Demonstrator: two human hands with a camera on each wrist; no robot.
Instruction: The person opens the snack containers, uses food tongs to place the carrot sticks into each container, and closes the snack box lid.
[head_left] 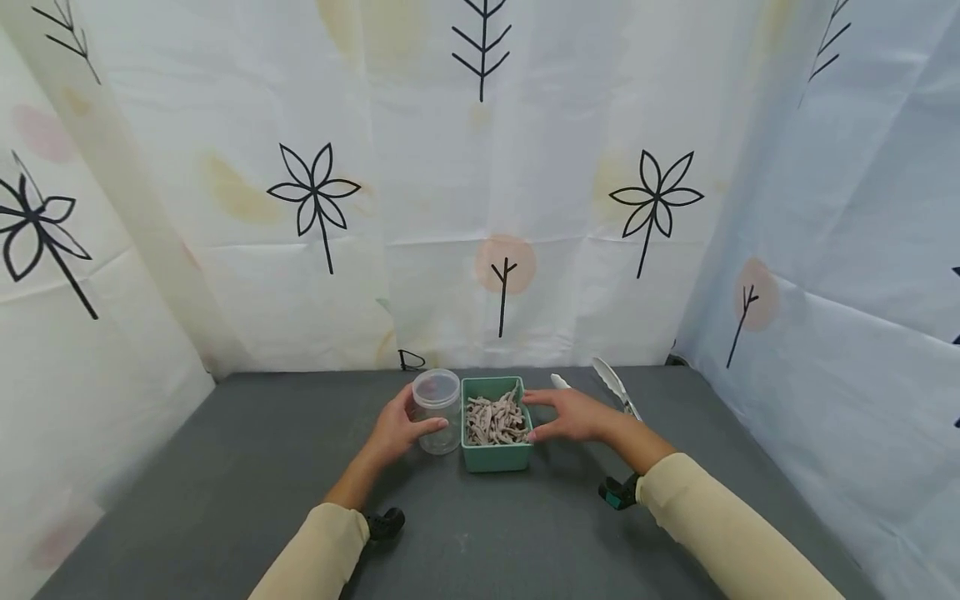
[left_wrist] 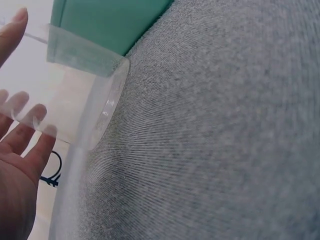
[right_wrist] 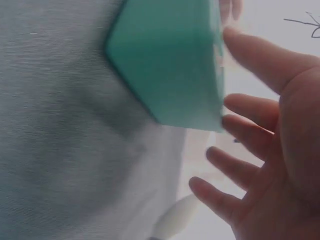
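A clear plastic jar [head_left: 438, 429] with a translucent lid stands upright on the table. My left hand [head_left: 401, 427] holds it from the left, thumb across its front and fingers behind; in the left wrist view the fingers [left_wrist: 30, 125] show through the clear wall. Right beside the jar sits a green rectangular container [head_left: 497, 458], full of greyish-beige, thin, twisted pieces [head_left: 495, 421] whose kind I cannot tell. My right hand [head_left: 573, 415] is at the container's right rim, with spread fingers. In the right wrist view its fingertips [right_wrist: 230, 102] are at the green wall's edge, gripping nothing.
Tongs [head_left: 615, 383] with pale tips lie behind my right hand, partly hidden by it. The dark grey table [head_left: 480, 542] ends at a patterned white cloth [head_left: 435, 308] at the back, with more cloth along both sides.
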